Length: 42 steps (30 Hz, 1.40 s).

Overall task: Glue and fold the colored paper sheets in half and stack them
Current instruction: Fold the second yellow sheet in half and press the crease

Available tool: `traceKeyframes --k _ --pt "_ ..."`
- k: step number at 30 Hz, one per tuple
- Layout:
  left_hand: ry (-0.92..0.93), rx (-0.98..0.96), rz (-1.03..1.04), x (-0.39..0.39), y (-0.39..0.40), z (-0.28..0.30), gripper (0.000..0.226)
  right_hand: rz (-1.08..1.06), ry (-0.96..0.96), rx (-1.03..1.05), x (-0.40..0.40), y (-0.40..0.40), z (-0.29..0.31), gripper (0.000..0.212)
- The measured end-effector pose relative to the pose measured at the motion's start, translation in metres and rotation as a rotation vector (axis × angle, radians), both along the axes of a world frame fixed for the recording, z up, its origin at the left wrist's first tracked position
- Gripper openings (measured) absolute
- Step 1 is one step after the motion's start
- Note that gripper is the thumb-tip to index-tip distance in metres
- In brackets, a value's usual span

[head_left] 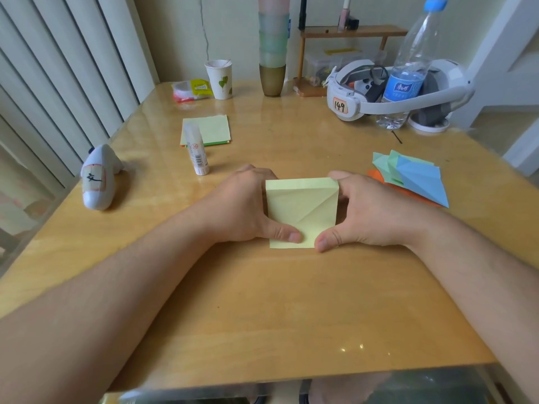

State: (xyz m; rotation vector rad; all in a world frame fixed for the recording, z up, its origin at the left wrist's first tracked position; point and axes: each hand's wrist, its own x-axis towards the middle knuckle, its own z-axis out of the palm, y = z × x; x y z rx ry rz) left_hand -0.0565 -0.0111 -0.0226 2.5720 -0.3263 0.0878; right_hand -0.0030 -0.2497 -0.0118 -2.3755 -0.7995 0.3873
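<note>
Holding a pale yellow paper sheet (302, 212) between both hands at the middle of the wooden table (262, 316), I see it bent over at its far edge, with diagonal creases running across its face. My left hand (248, 208) grips the sheet's left side, thumb pressed on the near left corner and the other fingers hidden behind the paper. My right hand (367, 211) pinches the right side, thumb at the near right corner and a fingertip on the far right corner. At about 11 o'clock from the sheet a glue stick (196, 150) lies on the table, its far end resting on a stack of folded sheets (211, 130) with a yellow one on top and green and orange edges showing beneath. At about 2 o'clock, near my right hand, a loose pile of creased sheets (408, 176) in blue, green and orange rests on the table. Farther back, at 12 o'clock, stand a paper cup (219, 80) and a tower of nested cups (272, 51); at 1 o'clock a water bottle (411, 65) stands inside a white headset (350, 103). At 9 o'clock lies a white controller (97, 176).
</note>
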Motion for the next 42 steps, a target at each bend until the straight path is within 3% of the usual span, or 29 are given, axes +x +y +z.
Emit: traceKeyframes --k 2,6,9,17,23,31,42 --pt "0.017 -0.017 -0.014 0.001 0.004 -0.001 0.066 0.001 -0.001 0.005 -0.001 0.000 0.001 0.063" --pt "0.032 -0.101 -0.147 0.002 0.005 -0.003 0.032 0.057 -0.014 0.037 -0.001 0.001 0.000 0.046" --pt "0.003 -0.114 -0.198 0.002 0.005 -0.005 0.028 0.085 -0.052 0.056 0.000 0.004 -0.004 0.043" --pt "-0.020 -0.089 -0.142 0.006 0.008 -0.009 0.043 0.061 -0.170 0.040 -0.005 0.012 -0.005 0.048" --pt "-0.024 -0.034 -0.117 0.007 0.007 -0.010 0.066 -0.020 -0.108 0.012 -0.008 0.011 -0.004 0.053" --pt "0.040 -0.009 -0.179 0.004 0.017 -0.003 0.035 -0.027 -0.012 0.012 0.000 0.000 -0.004 0.045" --pt "0.032 -0.063 -0.151 0.003 0.016 -0.003 0.034 -0.002 0.011 0.041 -0.001 0.000 -0.001 0.037"
